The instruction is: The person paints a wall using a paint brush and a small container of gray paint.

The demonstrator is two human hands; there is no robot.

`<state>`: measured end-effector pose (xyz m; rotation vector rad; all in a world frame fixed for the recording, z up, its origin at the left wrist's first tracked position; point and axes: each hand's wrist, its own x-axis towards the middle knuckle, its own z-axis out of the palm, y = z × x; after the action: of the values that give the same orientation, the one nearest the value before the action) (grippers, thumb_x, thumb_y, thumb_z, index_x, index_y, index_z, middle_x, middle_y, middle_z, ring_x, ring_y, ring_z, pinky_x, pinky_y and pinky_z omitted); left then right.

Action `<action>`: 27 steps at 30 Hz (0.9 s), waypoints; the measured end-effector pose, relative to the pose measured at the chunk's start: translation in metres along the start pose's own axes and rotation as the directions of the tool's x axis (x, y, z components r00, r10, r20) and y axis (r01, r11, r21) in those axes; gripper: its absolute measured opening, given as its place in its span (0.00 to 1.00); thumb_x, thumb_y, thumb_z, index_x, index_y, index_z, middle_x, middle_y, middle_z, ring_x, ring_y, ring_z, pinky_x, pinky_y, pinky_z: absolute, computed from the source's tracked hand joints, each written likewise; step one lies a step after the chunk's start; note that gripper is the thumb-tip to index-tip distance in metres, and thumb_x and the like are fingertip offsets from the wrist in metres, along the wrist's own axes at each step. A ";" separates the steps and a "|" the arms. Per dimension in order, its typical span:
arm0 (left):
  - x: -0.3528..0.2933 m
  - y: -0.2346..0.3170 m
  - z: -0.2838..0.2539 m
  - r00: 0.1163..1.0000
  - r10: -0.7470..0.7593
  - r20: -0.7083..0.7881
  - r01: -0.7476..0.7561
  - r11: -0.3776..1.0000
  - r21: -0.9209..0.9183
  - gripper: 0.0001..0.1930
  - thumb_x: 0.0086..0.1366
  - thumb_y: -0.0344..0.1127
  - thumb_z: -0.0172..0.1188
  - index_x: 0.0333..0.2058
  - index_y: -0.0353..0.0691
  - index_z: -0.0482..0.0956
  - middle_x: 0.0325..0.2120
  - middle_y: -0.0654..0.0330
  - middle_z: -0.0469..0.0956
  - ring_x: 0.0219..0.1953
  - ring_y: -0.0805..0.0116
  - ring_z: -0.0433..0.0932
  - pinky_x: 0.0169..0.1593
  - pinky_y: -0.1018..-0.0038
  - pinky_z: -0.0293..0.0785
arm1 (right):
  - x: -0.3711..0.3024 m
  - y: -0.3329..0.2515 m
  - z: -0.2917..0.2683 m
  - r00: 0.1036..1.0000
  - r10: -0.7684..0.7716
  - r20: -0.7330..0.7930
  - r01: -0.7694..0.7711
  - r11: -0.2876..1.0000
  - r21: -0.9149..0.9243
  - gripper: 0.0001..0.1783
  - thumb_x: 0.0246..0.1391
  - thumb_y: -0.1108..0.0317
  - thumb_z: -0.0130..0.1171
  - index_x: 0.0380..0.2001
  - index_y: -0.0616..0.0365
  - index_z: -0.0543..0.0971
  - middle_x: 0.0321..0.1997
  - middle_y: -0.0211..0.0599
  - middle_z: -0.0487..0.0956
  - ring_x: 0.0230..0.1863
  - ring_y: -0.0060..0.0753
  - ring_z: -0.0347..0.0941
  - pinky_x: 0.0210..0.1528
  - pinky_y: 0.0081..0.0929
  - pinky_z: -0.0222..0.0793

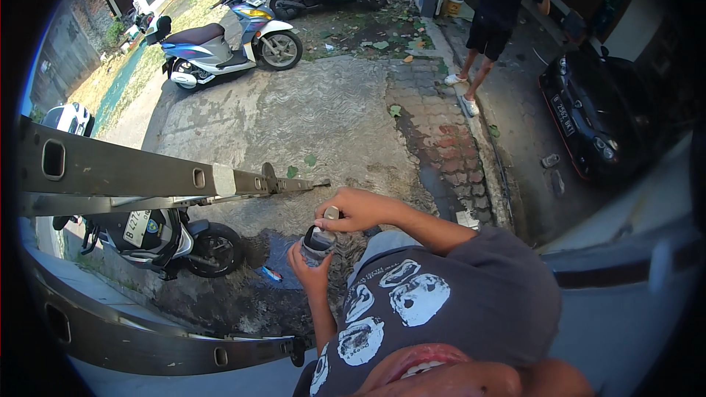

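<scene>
My left hand is wrapped round a small cup-like container with a dark rim and grey contents or walls. Just above it, my right hand closes on a short tool with a pale, rounded handle end. The tool's lower part reaches down to the container's mouth; its exact kind is too small to tell. Both hands are close together in front of my dark printed shirt.
A metal ladder stretches in from the left beside me. Below on the paved ground stand a blue-silver scooter, a dark scooter under the ladder and several motorbikes farther off. A person stands by a black car.
</scene>
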<state>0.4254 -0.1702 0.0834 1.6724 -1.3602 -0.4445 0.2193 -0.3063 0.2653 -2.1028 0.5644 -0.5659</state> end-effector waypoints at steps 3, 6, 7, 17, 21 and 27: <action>0.008 0.013 0.001 1.000 -0.006 0.011 0.006 1.000 -0.025 0.41 0.41 0.31 0.83 0.57 0.39 0.73 0.54 0.51 0.72 0.57 0.47 0.72 0.51 0.58 0.72 | -0.002 -0.007 -0.026 0.997 0.066 -0.032 -0.065 0.997 0.040 0.18 0.68 0.54 0.58 0.33 0.58 0.83 0.19 0.35 0.78 0.19 0.30 0.72 0.26 0.32 0.66; 0.021 0.019 0.009 0.999 -0.007 -0.039 0.006 1.000 -0.026 0.41 0.38 0.28 0.81 0.55 0.38 0.75 0.53 0.51 0.73 0.57 0.46 0.72 0.55 0.56 0.71 | -0.002 -0.016 -0.047 0.989 0.090 -0.114 -0.077 0.990 0.116 0.16 0.69 0.59 0.58 0.32 0.60 0.83 0.17 0.29 0.78 0.19 0.19 0.73 0.24 0.24 0.66; 0.029 0.021 0.012 0.998 0.028 -0.051 -0.029 0.999 -0.018 0.41 0.38 0.28 0.82 0.55 0.38 0.75 0.53 0.51 0.73 0.57 0.44 0.71 0.59 0.54 0.69 | -0.005 -0.029 -0.057 0.981 0.119 -0.155 -0.102 0.988 0.113 0.15 0.68 0.61 0.58 0.32 0.61 0.84 0.19 0.29 0.79 0.20 0.19 0.75 0.23 0.21 0.66; 0.103 0.058 0.064 0.998 0.065 -0.021 -0.064 0.997 0.051 0.42 0.36 0.29 0.82 0.55 0.41 0.75 0.53 0.55 0.75 0.57 0.48 0.72 0.59 0.55 0.70 | 0.006 0.050 -0.119 0.950 0.197 -0.242 -0.142 0.963 0.227 0.15 0.67 0.63 0.60 0.29 0.62 0.84 0.17 0.28 0.78 0.19 0.17 0.75 0.22 0.21 0.65; 0.137 0.073 0.106 0.987 0.159 -0.006 -0.157 0.978 0.137 0.42 0.36 0.29 0.82 0.55 0.42 0.76 0.53 0.55 0.75 0.55 0.49 0.73 0.58 0.56 0.70 | 0.019 0.096 -0.157 0.947 0.216 -0.236 -0.155 0.955 0.252 0.15 0.67 0.63 0.61 0.29 0.62 0.84 0.16 0.27 0.77 0.19 0.16 0.74 0.22 0.22 0.64; 0.196 0.101 0.170 0.992 0.118 0.048 -0.122 0.987 0.107 0.41 0.37 0.32 0.81 0.55 0.42 0.76 0.53 0.54 0.74 0.54 0.47 0.73 0.57 0.54 0.70 | 0.037 0.146 -0.237 0.932 0.233 -0.279 -0.152 0.947 0.283 0.15 0.67 0.64 0.60 0.28 0.63 0.83 0.19 0.27 0.78 0.19 0.15 0.73 0.22 0.20 0.65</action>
<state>0.3043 -0.4176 0.1260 1.6665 -1.5306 -0.3412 0.0841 -0.5525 0.2755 -1.6998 0.8207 -0.8154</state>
